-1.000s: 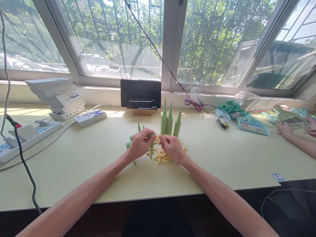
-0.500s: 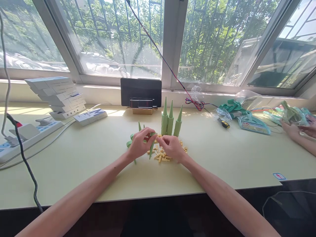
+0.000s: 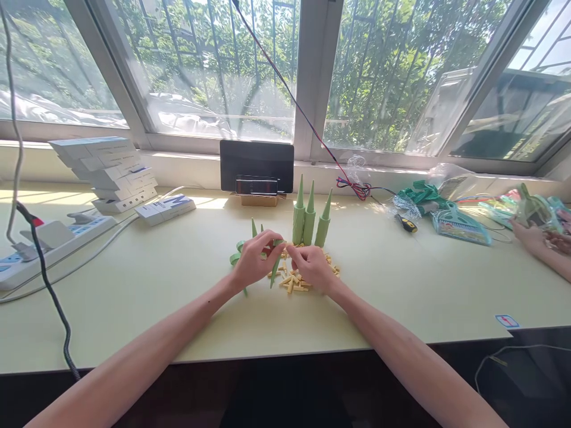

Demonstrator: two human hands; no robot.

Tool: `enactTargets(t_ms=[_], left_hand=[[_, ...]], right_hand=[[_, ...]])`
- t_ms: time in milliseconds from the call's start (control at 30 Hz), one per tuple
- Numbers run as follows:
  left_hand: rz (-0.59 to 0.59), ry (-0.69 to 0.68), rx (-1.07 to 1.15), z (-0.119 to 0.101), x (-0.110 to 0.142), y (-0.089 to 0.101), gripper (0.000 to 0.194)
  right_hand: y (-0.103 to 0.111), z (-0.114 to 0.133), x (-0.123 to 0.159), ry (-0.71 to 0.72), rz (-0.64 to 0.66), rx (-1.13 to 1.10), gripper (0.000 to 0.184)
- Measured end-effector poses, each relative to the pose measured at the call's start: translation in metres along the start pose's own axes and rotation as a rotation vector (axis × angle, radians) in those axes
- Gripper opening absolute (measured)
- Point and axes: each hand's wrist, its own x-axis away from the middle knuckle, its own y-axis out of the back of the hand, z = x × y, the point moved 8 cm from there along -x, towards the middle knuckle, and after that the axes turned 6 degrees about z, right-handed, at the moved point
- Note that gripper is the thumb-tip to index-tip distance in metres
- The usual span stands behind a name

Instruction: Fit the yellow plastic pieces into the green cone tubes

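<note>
My left hand (image 3: 253,260) is closed on a slim green pointed piece (image 3: 275,273), whose tip hangs down below the fingers. Close beside it, my right hand (image 3: 311,266) is pinched, thumb against finger, at the upper end of that piece; what it holds is too small to make out. Small yellow pegs (image 3: 292,282) lie in a loose pile under and between the hands. Behind them stand three upright green cylinders with cone tops (image 3: 309,223). More green pieces (image 3: 235,258), some ring-shaped, lie left of my left hand and are partly hidden by it.
A black tablet (image 3: 257,160) and a phone on a stand are at the back. White boxes (image 3: 113,172) are stacked at left near a power strip (image 3: 89,238). On the right are a yellow-black cutter (image 3: 406,223), bagged green items (image 3: 461,224) and another person's hands (image 3: 530,238).
My right hand has moved slightly left, up against the green piece in my left hand. The other person's hands have shifted a bundle at far right. The view has drifted slightly.
</note>
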Motion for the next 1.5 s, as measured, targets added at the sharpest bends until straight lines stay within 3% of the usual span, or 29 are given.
enactTargets(t_ms=[500, 667, 800, 967, 1500], left_hand=[[-0.005, 0.007, -0.021, 0.001, 0.0, 0.001, 0.006], [-0.013, 0.018, -0.027, 0.003, 0.0, 0.002, 0.007], [-0.024, 0.029, -0.044, 0.004, 0.0, 0.003, 0.007], [-0.036, 0.043, -0.068, 0.006, 0.0, 0.004, 0.007], [-0.032, 0.034, -0.083, 0.006, 0.001, 0.003, 0.01]], right_hand=[[-0.006, -0.001, -0.001, -0.023, 0.073, 0.05, 0.071], [0.002, -0.001, 0.0, -0.054, -0.012, 0.087, 0.071], [0.012, 0.002, 0.001, -0.047, -0.121, 0.084, 0.06], [0.011, 0.007, 0.002, 0.014, -0.1, -0.025, 0.035], [0.008, 0.012, 0.002, 0.076, -0.067, -0.034, 0.027]])
